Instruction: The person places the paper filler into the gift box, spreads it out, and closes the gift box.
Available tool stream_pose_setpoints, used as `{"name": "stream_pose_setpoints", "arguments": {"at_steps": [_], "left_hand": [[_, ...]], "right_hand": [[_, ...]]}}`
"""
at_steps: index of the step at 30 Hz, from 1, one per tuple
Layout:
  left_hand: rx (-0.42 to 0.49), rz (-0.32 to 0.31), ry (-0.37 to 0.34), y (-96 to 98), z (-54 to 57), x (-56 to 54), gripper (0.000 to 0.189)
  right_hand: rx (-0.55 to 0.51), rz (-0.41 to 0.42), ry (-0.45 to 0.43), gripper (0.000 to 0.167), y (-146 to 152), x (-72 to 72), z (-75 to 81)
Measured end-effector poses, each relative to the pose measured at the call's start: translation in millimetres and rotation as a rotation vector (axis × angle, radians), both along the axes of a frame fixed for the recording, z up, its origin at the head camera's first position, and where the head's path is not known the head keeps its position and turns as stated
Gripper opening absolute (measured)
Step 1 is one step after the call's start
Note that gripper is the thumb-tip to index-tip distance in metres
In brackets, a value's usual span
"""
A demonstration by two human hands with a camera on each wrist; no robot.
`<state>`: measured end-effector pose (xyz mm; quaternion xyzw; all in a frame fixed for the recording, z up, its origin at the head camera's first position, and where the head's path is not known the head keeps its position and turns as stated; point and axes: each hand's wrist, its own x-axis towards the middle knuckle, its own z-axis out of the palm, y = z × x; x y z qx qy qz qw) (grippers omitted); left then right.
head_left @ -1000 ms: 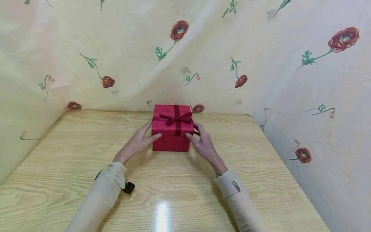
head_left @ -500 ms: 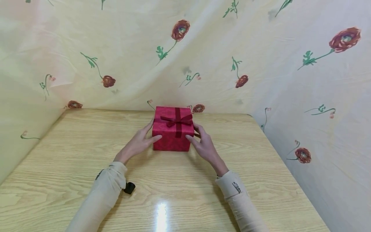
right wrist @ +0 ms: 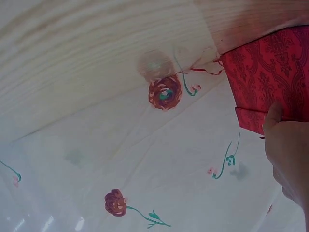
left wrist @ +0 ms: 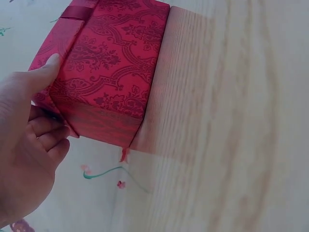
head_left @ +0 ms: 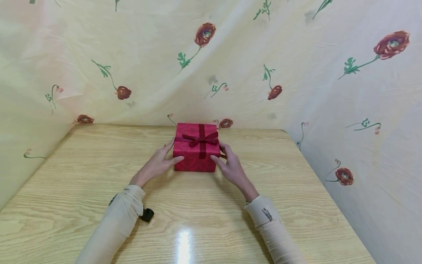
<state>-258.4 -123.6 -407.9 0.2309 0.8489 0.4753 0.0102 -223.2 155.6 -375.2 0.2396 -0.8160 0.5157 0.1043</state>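
A red patterned gift box stands toward the back of the table, its lid on top with a dark red ribbon bow. My left hand grips the lid's left side, thumb on the front and fingers along the side. On the opposite side my right hand holds it the same way. In the left wrist view the lid overlaps the upper part of the box body, and the thumb lies at its edge. The right wrist view shows the thumb against the lid edge; most other fingers are hidden.
Behind the wooden table hangs a floral curtain, which also runs along both sides. A small black object shows by the left sleeve. A thin red ribbon trails from the box's bottom corner.
The lid has come down over the box, held by both hands, so less of the box front shows beneath it. The box itself has stayed in place.
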Motion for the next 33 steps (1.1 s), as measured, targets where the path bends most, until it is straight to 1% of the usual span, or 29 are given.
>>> {"name": "stream_pose_setpoints", "arguments": {"at_steps": [7,13,16,20,22,27,33], "left_hand": [[-0.007,0.005,-0.001,-0.4,-3.3,-0.3,0.092],[-0.033,0.005,0.016,-0.9,-6.2,-1.0,0.091],[-0.045,0.006,0.020,-0.8,-6.9,-0.9,0.092],[-0.050,0.006,0.015,-1.2,-8.2,-1.0,0.092],[-0.048,0.006,0.014,-1.5,-8.7,-1.0,0.092],[-0.064,0.011,0.019,-2.3,-10.0,-1.3,0.092],[-0.059,0.008,0.020,-0.7,-9.3,-0.7,0.091]], "right_hand": [[0.005,0.005,0.011,0.054,0,0.1,-4.3],[0.017,0.014,0.028,0.053,1,-1.1,-8.1],[0.018,0.016,0.024,0.055,4,-8.3,-18.4],[0.019,0.013,0.022,0.058,8,-21.3,-36.8],[0.017,0.015,0.022,0.059,10,-24.3,-41.5],[0.010,0.019,0.027,0.058,12,-25.6,-43.8],[0.032,0.021,0.045,0.056,12,-25.4,-43.6]]}}
